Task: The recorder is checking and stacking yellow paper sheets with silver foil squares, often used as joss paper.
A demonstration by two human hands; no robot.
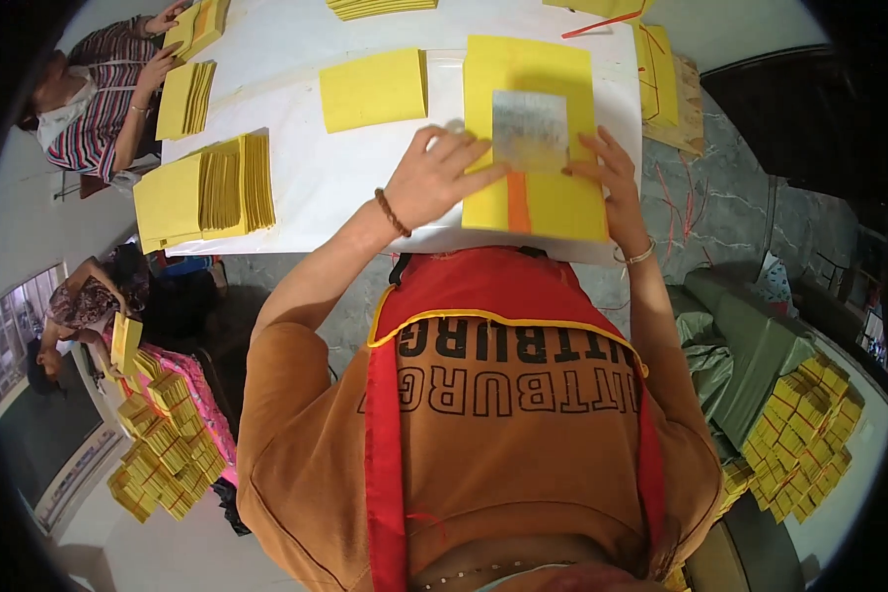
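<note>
In front of me on the white table lies a stack of yellow paper (528,64), with a silver-grey square sheet (530,123) on top. An orange strip (519,202) runs from below the square to the stack's near edge. My left hand (439,178) reaches over the stack's left edge, fingers spread, tips by the lower left of the square. My right hand (612,183) lies along the right edge, fingers apart, tips near the square's lower right corner. Both hands touch the papers lightly, and neither visibly grips anything. The lower part of the square looks blurred.
Left of the stack lies a flat yellow bundle (373,91). Thick folded yellow bundles (207,192) stand at the table's left edge, where a person in a striped top (94,104) handles more. Another person sits lower left beside piled bundles (173,449). More are heaped at right (804,439).
</note>
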